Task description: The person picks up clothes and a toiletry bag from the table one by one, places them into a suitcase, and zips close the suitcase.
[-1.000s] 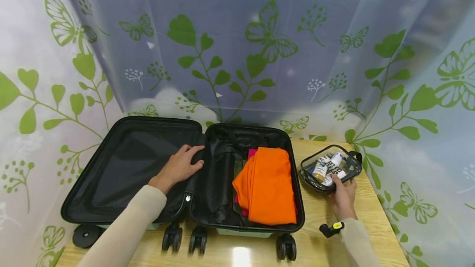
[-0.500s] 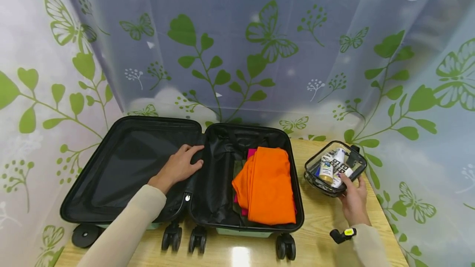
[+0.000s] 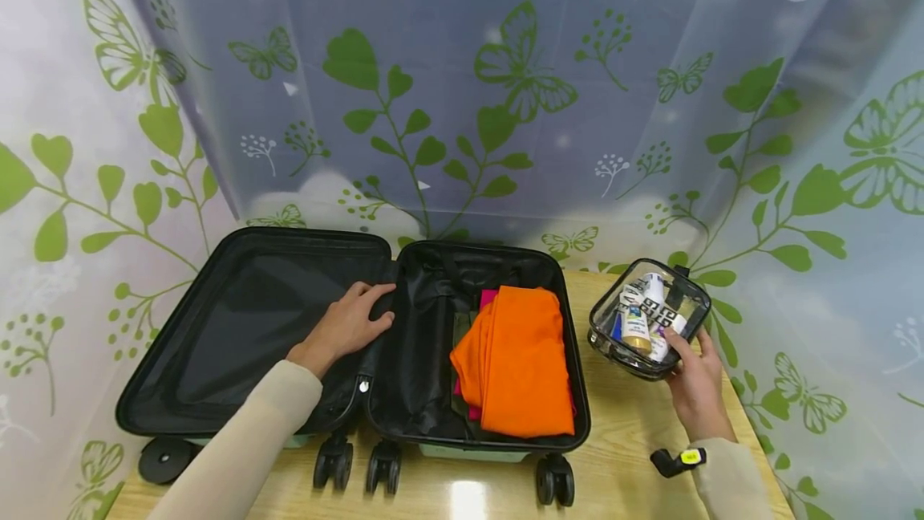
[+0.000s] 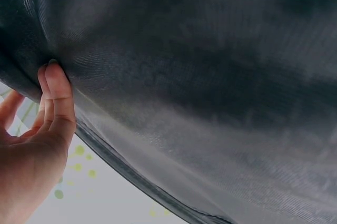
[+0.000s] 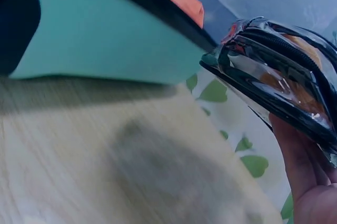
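Observation:
My right hand (image 3: 700, 383) grips the near right corner of a clear toiletry bag (image 3: 606, 347) with black trim. Through its top I see a white bottle with a gold cap (image 3: 635, 327) and other white tubes. In the right wrist view the bag's zipped side (image 5: 279, 66) shows above the table, with a shadow below it. My left hand (image 3: 350, 323) rests by the hinge of the open suitcase (image 3: 245, 327), fingers extended. In the left wrist view, the left fingertips (image 4: 52, 77) press into the dark lining (image 4: 184, 77), which puckers around them.
Folded orange clothing (image 3: 527, 367) lies in the suitcase's right half, over pink and dark green cloth. Black wheels (image 3: 556, 480) jut from the case's near side. A wooden table (image 3: 613, 440) carries it. Patterned curtains (image 3: 462, 103) stand behind and at both sides.
My right hand has carried the toiletry bag a little to the right and upward, away from the suitcase. The left hand has stayed in place.

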A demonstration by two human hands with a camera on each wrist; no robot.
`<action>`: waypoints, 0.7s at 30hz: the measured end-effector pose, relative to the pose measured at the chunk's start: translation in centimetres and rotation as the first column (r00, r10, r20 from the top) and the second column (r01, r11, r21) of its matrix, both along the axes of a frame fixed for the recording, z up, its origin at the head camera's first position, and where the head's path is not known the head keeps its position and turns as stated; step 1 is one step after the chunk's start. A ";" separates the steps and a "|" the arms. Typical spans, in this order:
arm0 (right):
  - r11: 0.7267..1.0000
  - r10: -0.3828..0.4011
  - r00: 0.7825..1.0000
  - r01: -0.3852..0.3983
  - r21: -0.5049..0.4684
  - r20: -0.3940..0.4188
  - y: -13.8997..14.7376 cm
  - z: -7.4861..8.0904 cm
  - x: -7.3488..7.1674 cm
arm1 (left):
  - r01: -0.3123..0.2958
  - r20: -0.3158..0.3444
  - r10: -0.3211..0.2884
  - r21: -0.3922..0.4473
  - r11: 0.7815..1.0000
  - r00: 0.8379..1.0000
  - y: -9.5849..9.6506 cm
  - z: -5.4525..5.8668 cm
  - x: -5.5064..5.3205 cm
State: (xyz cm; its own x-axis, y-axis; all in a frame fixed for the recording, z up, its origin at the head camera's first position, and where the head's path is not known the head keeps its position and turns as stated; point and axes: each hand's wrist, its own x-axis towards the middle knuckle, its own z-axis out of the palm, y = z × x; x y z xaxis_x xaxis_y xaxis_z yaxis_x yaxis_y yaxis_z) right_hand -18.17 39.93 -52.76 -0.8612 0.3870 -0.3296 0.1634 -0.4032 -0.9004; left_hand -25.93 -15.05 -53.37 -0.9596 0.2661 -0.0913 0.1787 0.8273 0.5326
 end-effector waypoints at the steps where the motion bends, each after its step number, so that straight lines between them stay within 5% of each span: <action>1: 1.000 0.006 1.000 -0.006 0.002 -0.001 -0.2 0.2 -0.1 | -0.001 0.000 0.001 0.000 1.000 1.000 0.0 0.0 0.0; 14: 0.995 0.066 0.998 -0.067 0.068 0.011 -2.2 3.5 0.0 | 0.002 -0.011 -0.002 0.002 1.000 1.000 0.0 0.0 0.0; 21: 0.987 0.156 0.986 -0.153 0.043 -0.063 -3.5 4.6 0.1 | -0.002 -0.009 0.002 0.004 1.000 1.000 -0.1 0.0 0.1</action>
State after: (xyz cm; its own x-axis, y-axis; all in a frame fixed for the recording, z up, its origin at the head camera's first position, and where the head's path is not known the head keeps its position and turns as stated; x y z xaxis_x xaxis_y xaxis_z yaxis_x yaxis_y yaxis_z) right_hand -18.06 36.39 -48.12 -0.9309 0.2586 -0.2579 0.1610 -0.3432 -0.9254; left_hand -25.85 -15.11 -53.40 -0.9610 0.2643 -0.0821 0.1815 0.8258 0.5340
